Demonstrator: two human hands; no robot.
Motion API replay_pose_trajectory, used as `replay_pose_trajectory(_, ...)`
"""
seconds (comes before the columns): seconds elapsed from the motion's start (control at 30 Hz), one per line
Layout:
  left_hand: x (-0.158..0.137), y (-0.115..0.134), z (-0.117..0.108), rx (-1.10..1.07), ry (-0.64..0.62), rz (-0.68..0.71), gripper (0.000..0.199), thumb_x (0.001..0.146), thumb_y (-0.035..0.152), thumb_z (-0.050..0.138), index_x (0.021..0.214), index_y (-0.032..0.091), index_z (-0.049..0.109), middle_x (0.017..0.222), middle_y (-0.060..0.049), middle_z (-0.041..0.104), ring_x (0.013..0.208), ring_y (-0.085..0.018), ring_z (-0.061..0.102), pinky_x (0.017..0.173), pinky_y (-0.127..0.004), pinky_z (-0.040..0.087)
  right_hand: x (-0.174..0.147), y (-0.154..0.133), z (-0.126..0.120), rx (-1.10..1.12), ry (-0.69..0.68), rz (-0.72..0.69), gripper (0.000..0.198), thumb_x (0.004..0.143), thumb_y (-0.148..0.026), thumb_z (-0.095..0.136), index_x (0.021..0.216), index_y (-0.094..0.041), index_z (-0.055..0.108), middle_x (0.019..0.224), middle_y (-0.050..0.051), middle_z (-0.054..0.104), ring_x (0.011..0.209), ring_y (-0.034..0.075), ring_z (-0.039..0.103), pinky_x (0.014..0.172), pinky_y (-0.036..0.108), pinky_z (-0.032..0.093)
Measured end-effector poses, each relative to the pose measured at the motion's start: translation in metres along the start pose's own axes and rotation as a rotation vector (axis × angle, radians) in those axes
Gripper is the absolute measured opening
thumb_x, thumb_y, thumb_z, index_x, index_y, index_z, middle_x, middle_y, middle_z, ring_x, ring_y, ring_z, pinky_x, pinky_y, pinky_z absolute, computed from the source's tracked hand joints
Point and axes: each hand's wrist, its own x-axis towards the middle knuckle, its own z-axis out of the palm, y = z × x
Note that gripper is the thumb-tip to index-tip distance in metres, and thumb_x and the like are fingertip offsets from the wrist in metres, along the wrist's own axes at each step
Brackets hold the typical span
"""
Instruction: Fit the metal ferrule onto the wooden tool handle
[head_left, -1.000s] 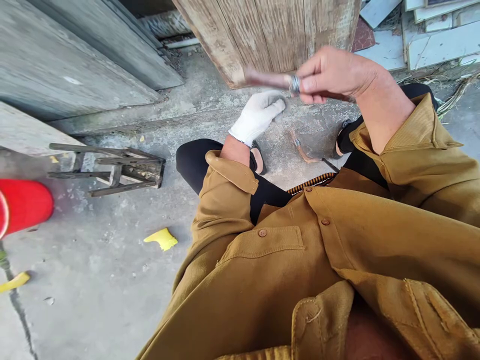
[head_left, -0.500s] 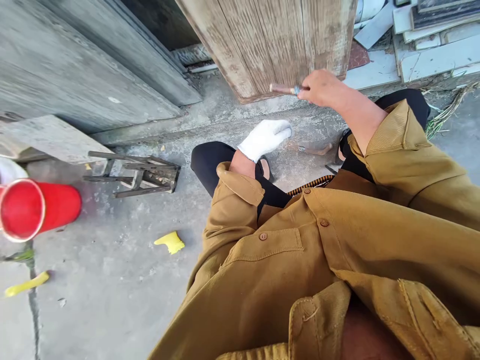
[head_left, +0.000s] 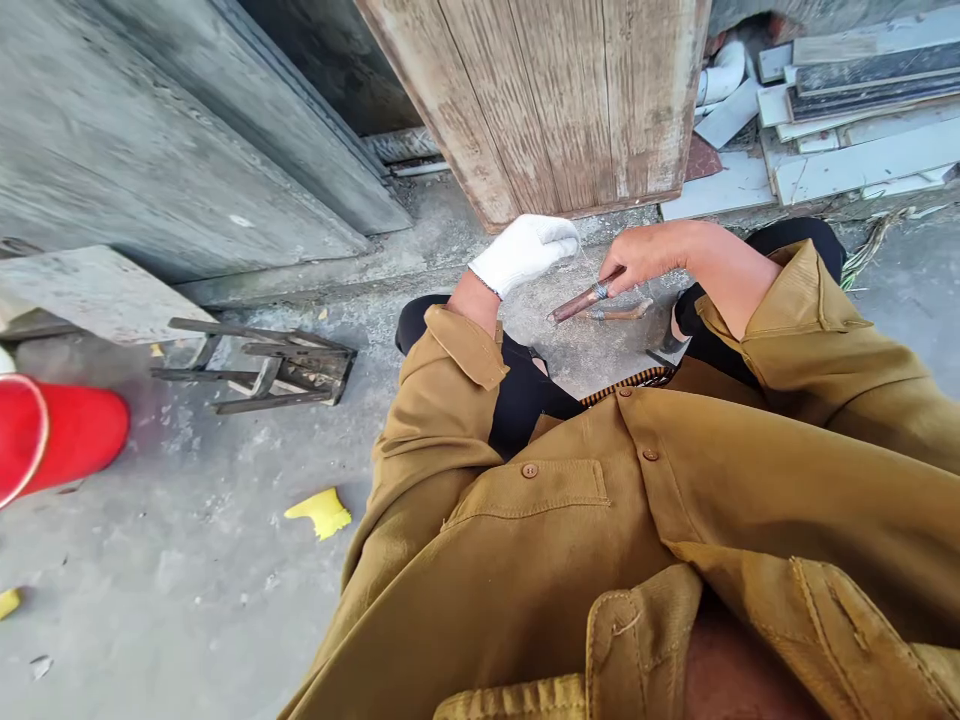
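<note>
My left hand (head_left: pixel 527 255), in a white glove, is closed with its fingertips pinched together. A thin pale wire (head_left: pixel 587 262) runs from those fingertips down to the stick in my right hand. My bare right hand (head_left: pixel 646 255) is wrapped round a brown wooden stick (head_left: pixel 576 305), which slants down to the left. Wire is wound in a band round the stick beside my fingers. Just below it, on the concrete between my feet, lies a forked-looking second stick (head_left: pixel 626 313), also with a wire band, partly hidden by the first.
A weathered plank panel (head_left: pixel 555 110) stands ahead, beside grey boards (head_left: pixel 150 130) on the left. A small wooden stool (head_left: pixel 274 365) lies on its side near a red bucket (head_left: pixel 82 430). Yellow scraps (head_left: pixel 322 513) are on the floor. Stacked tiles (head_left: pixel 862 120) fill the far right.
My right hand has come down and nearer with the stick, whose tip now points lower left. My left hand has risen slightly. The view has shifted a little.
</note>
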Motion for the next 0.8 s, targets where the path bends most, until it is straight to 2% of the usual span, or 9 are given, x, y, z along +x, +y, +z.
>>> replay_pose_trajectory(0.1, 0.013, -0.011, 0.005, -0.067, -0.061, -0.008, 0.013, 0.083, 0.029, 0.07, 0.086, 0.017, 0.075, 0.081, -0.003, 0.072, 0.085, -0.02, 0.067, 0.085, -0.034, 0.055, -0.015, -0.008, -0.008, -0.013, 0.053, -0.052, 0.025, 0.1, -0.034, 0.069, 0.108, -0.018, 0.087, 0.071, -0.002, 0.061, 0.07, 0.014, 0.048, 0.07, 0.03, 0.03)
replay_pose_trajectory(0.2, 0.017, -0.019, 0.014, -0.162, -0.107, 0.03, 0.023, 0.087, 0.039, 0.071, 0.088, 0.016, 0.074, 0.085, -0.004, 0.072, 0.083, -0.019, 0.066, 0.082, -0.034, 0.055, -0.029, -0.016, -0.017, 0.009, 0.164, -0.055, 0.027, 0.101, -0.04, 0.069, 0.107, -0.019, 0.085, 0.08, 0.001, 0.068, 0.078, 0.017, 0.055, 0.074, 0.031, 0.033)
replay_pose_trajectory(0.3, 0.015, -0.018, 0.023, -0.313, -0.163, 0.067, 0.038, 0.091, 0.053, 0.072, 0.096, 0.016, 0.075, 0.092, -0.008, 0.074, 0.08, -0.019, 0.065, 0.074, -0.034, 0.054, -0.038, -0.023, -0.029, 0.03, 0.335, 0.031, 0.031, 0.101, -0.046, 0.07, 0.11, -0.019, 0.083, 0.089, 0.007, 0.072, 0.091, 0.024, 0.062, 0.079, 0.033, 0.037)
replay_pose_trajectory(0.37, 0.011, -0.013, 0.029, -0.385, -0.164, 0.056, 0.046, 0.092, 0.063, 0.071, 0.092, 0.017, 0.074, 0.083, -0.008, 0.07, 0.069, -0.017, 0.06, 0.065, -0.032, 0.051, -0.039, -0.022, -0.038, 0.056, 0.45, 0.088, 0.033, 0.103, -0.048, 0.068, 0.115, -0.02, 0.08, 0.095, 0.01, 0.073, 0.1, 0.029, 0.063, 0.082, 0.035, 0.039)
replay_pose_trajectory(0.47, 0.005, -0.008, 0.035, -0.419, -0.191, 0.08, 0.045, 0.093, 0.062, 0.07, 0.094, 0.017, 0.074, 0.081, -0.007, 0.068, 0.069, -0.016, 0.06, 0.066, -0.03, 0.051, -0.031, -0.01, -0.05, 0.069, 0.584, 0.171, 0.037, 0.107, -0.051, 0.063, 0.124, -0.022, 0.077, 0.105, 0.015, 0.074, 0.114, 0.037, 0.062, 0.089, 0.039, 0.043)
replay_pose_trajectory(0.53, 0.001, -0.007, 0.036, -0.39, -0.226, 0.071, 0.041, 0.095, 0.057, 0.067, 0.099, 0.017, 0.075, 0.08, -0.005, 0.068, 0.068, -0.015, 0.06, 0.066, -0.028, 0.05, -0.022, 0.0, -0.052, 0.007, 0.619, 0.258, 0.039, 0.109, -0.05, 0.06, 0.129, -0.021, 0.075, 0.113, 0.019, 0.074, 0.119, 0.04, 0.061, 0.093, 0.043, 0.045)
replay_pose_trajectory(0.6, -0.003, -0.009, 0.032, -0.291, -0.282, 0.034, 0.036, 0.096, 0.05, 0.063, 0.103, 0.017, 0.076, 0.077, -0.002, 0.067, 0.066, -0.015, 0.058, 0.065, -0.027, 0.049, -0.01, 0.009, -0.048, -0.093, 0.57, 0.368, 0.04, 0.111, -0.046, 0.058, 0.133, -0.017, 0.075, 0.12, 0.023, 0.074, 0.12, 0.041, 0.063, 0.094, 0.045, 0.046)
replay_pose_trajectory(0.7, -0.005, -0.01, 0.021, -0.056, -0.279, 0.007, 0.027, 0.095, 0.037, 0.061, 0.099, 0.018, 0.079, 0.076, -0.001, 0.069, 0.069, -0.016, 0.061, 0.071, -0.028, 0.05, 0.004, 0.014, -0.032, -0.226, 0.356, 0.474, 0.036, 0.111, -0.037, 0.06, 0.128, -0.01, 0.078, 0.121, 0.026, 0.074, 0.113, 0.039, 0.068, 0.09, 0.045, 0.048)
replay_pose_trajectory(0.8, 0.004, -0.01, 0.008, 0.052, -0.208, 0.01, 0.021, 0.09, 0.029, 0.063, 0.093, 0.018, 0.08, 0.084, -0.002, 0.075, 0.08, -0.018, 0.066, 0.083, -0.03, 0.052, 0.01, 0.005, -0.017, -0.283, 0.072, 0.371, 0.025, 0.106, -0.031, 0.07, 0.109, -0.01, 0.082, 0.106, 0.022, 0.077, 0.099, 0.032, 0.069, 0.081, 0.04, 0.046)
